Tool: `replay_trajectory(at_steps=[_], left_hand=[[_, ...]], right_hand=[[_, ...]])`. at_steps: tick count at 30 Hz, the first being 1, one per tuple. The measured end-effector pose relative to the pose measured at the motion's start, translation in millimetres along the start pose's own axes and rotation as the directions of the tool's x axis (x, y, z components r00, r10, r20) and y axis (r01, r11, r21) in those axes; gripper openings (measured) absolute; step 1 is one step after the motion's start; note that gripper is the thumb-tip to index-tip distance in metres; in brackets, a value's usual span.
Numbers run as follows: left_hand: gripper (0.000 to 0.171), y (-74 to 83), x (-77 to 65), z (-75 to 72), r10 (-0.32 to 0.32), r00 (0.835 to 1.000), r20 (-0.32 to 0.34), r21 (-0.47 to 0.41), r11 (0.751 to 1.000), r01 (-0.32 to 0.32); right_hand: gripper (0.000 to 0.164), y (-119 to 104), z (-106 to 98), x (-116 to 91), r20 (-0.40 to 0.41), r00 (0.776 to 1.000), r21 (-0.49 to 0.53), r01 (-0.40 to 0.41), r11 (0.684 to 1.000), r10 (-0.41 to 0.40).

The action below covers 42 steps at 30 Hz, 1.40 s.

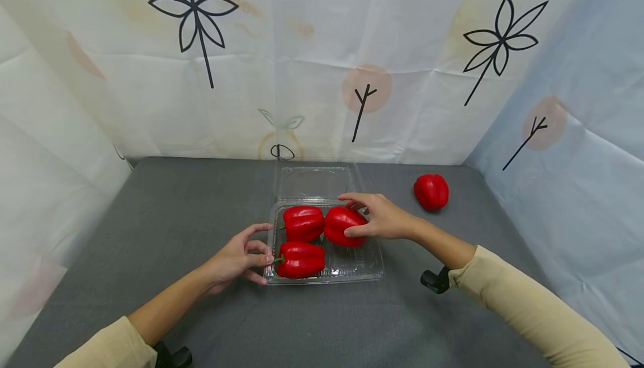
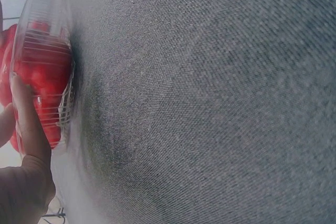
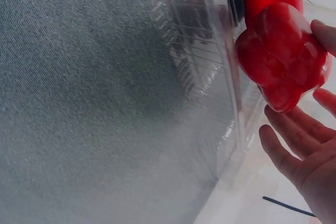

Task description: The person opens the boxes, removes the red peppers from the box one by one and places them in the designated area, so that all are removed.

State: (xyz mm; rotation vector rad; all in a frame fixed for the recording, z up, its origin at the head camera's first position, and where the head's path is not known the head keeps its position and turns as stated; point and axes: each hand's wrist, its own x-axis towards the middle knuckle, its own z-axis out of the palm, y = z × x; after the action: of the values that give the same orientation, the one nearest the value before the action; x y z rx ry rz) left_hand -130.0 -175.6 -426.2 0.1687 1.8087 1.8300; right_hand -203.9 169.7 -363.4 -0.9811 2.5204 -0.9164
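Observation:
A clear plastic container lies on the table with its hinged lid laid back. Inside are two red bell peppers on the left, one at the back and one at the front. My right hand holds a third red bell pepper between thumb and fingers, over the container's back right part; in the right wrist view this pepper is above the rim. My left hand holds the container's left edge, thumb by the front pepper's stem, a finger along the outer wall.
Another red bell pepper sits on the grey tabletop at the back right. Printed cloth hangs behind the table and on both sides.

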Motion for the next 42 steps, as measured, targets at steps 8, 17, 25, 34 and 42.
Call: replay_trajectory(at_steps=[8,17,25,34,42], left_hand=[[0.076,-0.6,0.0,-0.3,-0.011,1.000,-0.006,0.007,1.000,0.011],[0.075,-2.7,1.9,-1.1,-0.023,1.000,-0.015,0.007,1.000,0.023],[0.077,-0.5,0.8,-0.3,-0.016,1.000,-0.008,-0.002,1.000,0.016],[0.077,1.7,-0.1,1.5,-0.016,1.000,0.000,-0.008,1.000,0.016],[0.077,1.5,-0.3,1.4,-0.021,1.000,-0.004,-0.005,1.000,0.021]], right_hand=[[0.067,-4,-15,-5,-0.072,0.997,-0.024,-0.008,1.000,0.006],[0.069,10,-24,-10,-0.335,0.942,-0.031,-0.003,1.000,-0.007],[0.076,31,-32,-14,-0.519,0.851,-0.002,-0.096,0.995,0.081],[0.072,60,-31,-21,-0.636,0.764,-0.027,-0.169,0.985,0.114],[0.066,89,-20,-24,-0.701,0.696,-0.029,-0.245,0.969,0.155]])
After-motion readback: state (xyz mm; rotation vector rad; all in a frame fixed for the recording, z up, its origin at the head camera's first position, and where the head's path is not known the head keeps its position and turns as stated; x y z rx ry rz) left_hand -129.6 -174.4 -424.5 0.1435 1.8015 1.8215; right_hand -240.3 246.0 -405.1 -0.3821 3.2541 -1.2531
